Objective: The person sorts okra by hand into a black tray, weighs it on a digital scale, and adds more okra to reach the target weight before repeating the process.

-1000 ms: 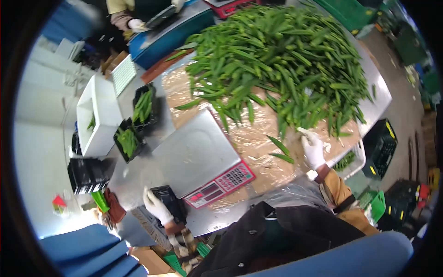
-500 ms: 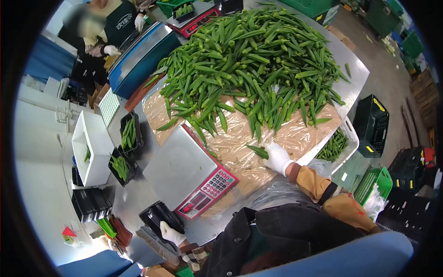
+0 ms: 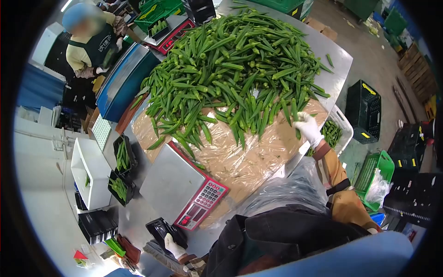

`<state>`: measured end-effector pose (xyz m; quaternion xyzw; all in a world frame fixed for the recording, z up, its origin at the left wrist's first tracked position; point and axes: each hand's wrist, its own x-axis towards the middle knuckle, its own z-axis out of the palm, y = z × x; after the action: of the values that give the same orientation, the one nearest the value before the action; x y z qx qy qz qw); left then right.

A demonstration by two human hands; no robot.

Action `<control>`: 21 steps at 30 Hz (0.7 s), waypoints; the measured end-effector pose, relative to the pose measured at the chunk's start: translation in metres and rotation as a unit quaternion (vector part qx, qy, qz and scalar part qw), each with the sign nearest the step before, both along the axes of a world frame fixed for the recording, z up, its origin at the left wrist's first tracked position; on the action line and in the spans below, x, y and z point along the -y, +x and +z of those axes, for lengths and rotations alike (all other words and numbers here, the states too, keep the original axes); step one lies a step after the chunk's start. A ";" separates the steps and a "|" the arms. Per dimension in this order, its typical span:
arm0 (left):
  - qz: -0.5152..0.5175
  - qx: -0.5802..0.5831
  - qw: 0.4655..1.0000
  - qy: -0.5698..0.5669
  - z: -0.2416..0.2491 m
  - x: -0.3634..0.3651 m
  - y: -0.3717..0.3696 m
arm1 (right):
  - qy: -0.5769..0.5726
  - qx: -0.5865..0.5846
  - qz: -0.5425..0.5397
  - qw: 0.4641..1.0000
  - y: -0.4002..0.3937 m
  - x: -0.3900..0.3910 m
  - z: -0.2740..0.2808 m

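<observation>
My left hand, in a white glove, grips the edge of a black plastic tray beside the scale. At the right front of a big okra heap is my gloved right hand, its fingers closed around okra; a green pod end shows below them. Exactly how many pods it holds is hidden. The digital scale, with a bare steel plate and red frame, stands between my hands. Brown sheeting under clear film lies beneath the heap's front.
Two black trays of okra stand left of the scale, near a white foam box and stacked black trays. A white basket of okra is at the table's right edge. A co-worker stands at the far left behind another scale.
My right hand has moved right and away from me, to the heap's right front edge. My left hand stays on the black tray. The view has shifted, showing more of the co-worker.
</observation>
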<state>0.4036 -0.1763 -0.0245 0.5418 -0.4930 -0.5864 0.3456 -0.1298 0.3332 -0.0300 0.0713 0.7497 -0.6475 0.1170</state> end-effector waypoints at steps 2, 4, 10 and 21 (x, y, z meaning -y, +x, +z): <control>-0.090 0.288 0.929 -0.214 -0.006 0.011 0.004 | -0.012 -0.002 -0.011 1.000 -0.005 0.002 0.019; -0.120 0.425 0.822 -0.361 -0.010 0.012 0.003 | 0.000 -0.015 -0.011 1.000 -0.008 0.004 0.021; -0.093 0.373 0.859 -0.337 -0.017 0.002 0.001 | 0.101 0.012 0.014 0.995 -0.007 0.031 0.000; -0.179 0.273 0.926 -0.191 -0.002 0.003 0.039 | 0.450 0.023 0.029 0.892 -0.048 0.091 -0.008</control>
<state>0.4424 -0.1792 -0.0261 0.5072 -0.7597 -0.3625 0.1846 -0.1778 0.2423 -0.0377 0.1096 0.9596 -0.2352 0.1086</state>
